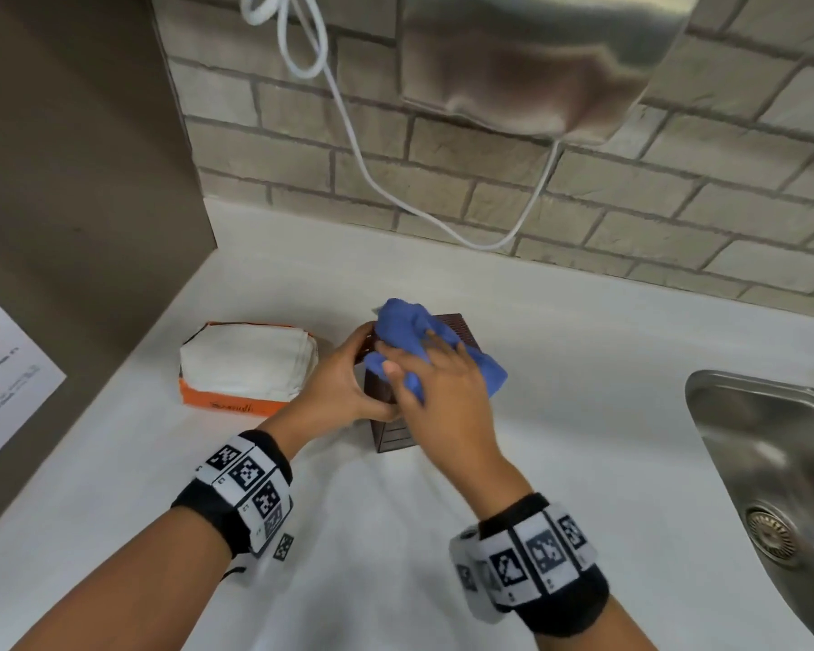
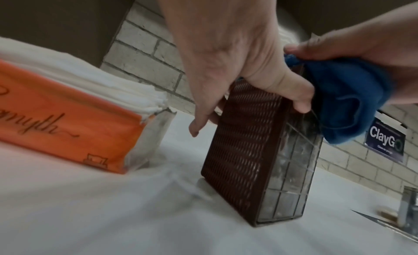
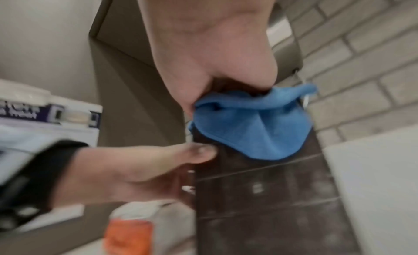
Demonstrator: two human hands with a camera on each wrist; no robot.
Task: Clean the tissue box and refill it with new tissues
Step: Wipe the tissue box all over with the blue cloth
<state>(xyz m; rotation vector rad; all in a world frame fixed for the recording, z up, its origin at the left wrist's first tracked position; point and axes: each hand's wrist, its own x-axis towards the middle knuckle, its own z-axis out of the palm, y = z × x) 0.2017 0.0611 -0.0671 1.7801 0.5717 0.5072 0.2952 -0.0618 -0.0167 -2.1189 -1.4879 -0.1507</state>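
A dark brown woven tissue box [image 1: 393, 434] [image 2: 244, 151] [image 3: 267, 196] stands on its narrow side on the white counter [image 1: 560, 368]. My left hand [image 1: 344, 382] [image 2: 226, 62] grips it from the left, thumb over the near top edge. My right hand [image 1: 438, 382] presses a blue cloth [image 1: 419, 340] [image 2: 348, 101] [image 3: 253, 126] against the box's top and right face. A torn-open orange pack of white tissues [image 1: 250, 366] [image 2: 68, 108] [image 3: 128, 235] lies just left of the box.
A steel sink [image 1: 771, 467] is set into the counter at the right. A brick wall [image 1: 677, 195] runs behind, with a metal wall unit [image 1: 536, 58] and a hanging white cord [image 1: 348, 124]. A brown panel [image 1: 76, 180] with a paper sheet [image 1: 1, 373] closes the left side.
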